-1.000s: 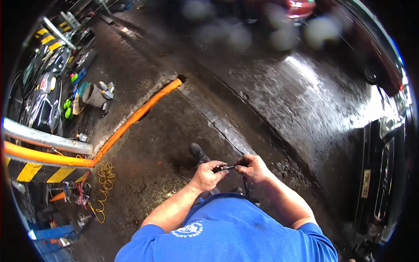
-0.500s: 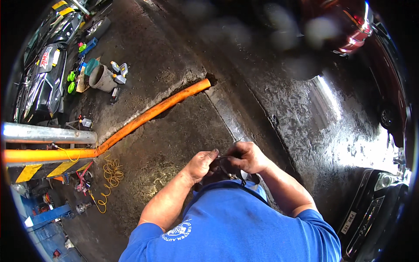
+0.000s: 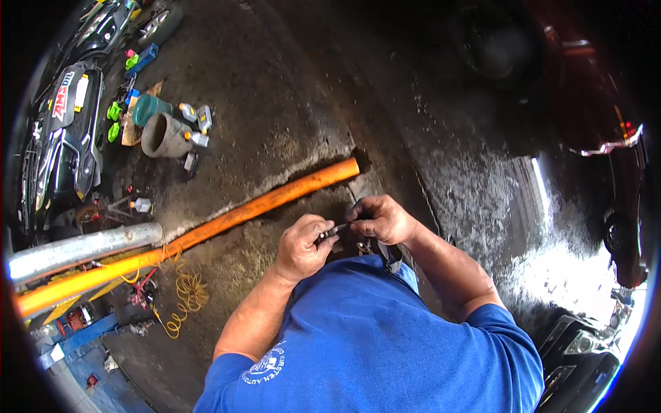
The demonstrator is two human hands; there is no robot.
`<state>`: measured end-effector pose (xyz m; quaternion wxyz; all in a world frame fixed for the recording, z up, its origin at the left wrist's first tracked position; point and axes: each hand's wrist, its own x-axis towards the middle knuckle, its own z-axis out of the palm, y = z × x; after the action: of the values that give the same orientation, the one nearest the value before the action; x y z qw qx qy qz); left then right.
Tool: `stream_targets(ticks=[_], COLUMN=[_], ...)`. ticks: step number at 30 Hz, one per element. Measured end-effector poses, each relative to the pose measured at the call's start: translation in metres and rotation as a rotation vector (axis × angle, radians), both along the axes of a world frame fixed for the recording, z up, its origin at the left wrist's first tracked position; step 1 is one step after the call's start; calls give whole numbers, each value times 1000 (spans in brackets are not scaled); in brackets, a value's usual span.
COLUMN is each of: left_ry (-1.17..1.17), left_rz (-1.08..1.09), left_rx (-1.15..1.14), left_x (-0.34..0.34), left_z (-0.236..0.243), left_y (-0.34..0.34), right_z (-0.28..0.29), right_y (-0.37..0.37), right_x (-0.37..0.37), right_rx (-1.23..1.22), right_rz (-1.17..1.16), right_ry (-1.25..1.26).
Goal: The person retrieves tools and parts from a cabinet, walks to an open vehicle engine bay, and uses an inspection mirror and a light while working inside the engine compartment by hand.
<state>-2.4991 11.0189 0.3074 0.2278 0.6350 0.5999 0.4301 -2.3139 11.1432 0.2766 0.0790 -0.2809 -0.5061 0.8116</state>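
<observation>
In front of my waist, both hands hold a small, thin dark part (image 3: 337,229), too small to name. My left hand (image 3: 303,244) is closed round its left end, fingertips darkened with grime. My right hand (image 3: 382,221) pinches it from the right with the thumb and curled fingers. Below my hands is the blue shirt (image 3: 365,330) on my body, with a dark strap-like item (image 3: 391,256) hanging just below my right hand.
An orange pipe (image 3: 268,198) and steel pipe (image 3: 89,244) run left, near a coiled yellow hose (image 3: 193,292). Buckets (image 3: 162,134), bottles and a black car (image 3: 65,165) stand upper left. A red car (image 3: 599,127) and dark car (image 3: 571,358) are at right on stained concrete.
Both hands have moved up and slightly left in the picture, still together on the small part. The view has turned, so the pipes, buckets and cars appear shifted.
</observation>
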Motion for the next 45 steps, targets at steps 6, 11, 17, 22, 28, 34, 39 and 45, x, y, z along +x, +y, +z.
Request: stream_targets(ticks=[6, 11, 17, 22, 28, 34, 39, 45], left_ry=[-427, -750, -116, -385, -167, 5, 12, -88], left_rz=[59, -259, -527, -879, -1147, -1196, -950, -947], left_rx=[-259, -602, -258, -844, -222, -305, -324, -501], left_x=[-90, -174, -250, -256, -163, -76, -24, -2], left_z=[4, -22, -36, -15, 48, 23, -35, 1], left_y=[141, 302, 529, 699, 750, 858, 1017, 1135], right_z=[43, 11, 23, 65, 79, 72, 49, 65], right_y=[155, 273, 410, 473, 503, 587, 751, 901], right_x=[-95, -148, -199, -206, -164, -100, -25, 8], right_rx=[656, 890, 612, 562, 334, 389, 628, 917], right_rz=[40, -118, -583, -878, -1285, -1386, -1194, -1017], right_ry=[85, -41, -189, -323, -369, -378, -478, -313])
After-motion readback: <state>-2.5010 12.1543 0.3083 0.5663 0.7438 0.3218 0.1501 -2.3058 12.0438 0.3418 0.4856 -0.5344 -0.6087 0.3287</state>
